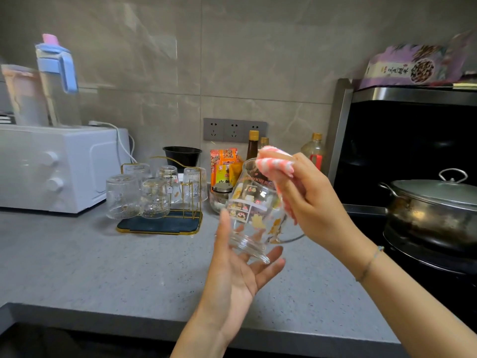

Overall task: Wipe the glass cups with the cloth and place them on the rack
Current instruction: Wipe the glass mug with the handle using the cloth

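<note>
A clear glass cup with printed cartoon pictures and a side handle is held tilted above the grey counter. My left hand cradles its base from below, thumb up along its left side and fingers under the bottom. My right hand grips a pink-and-white striped cloth and presses it over the cup's rim and right side. Behind and to the left stands the gold wire rack with a dark tray, carrying several upturned ribbed glasses.
A white microwave with jugs on top stands at the left. Bottles, snack packets and a small jar line the wall behind the cup. A lidded pot sits on the black stove at the right. The counter's front edge runs below my hands.
</note>
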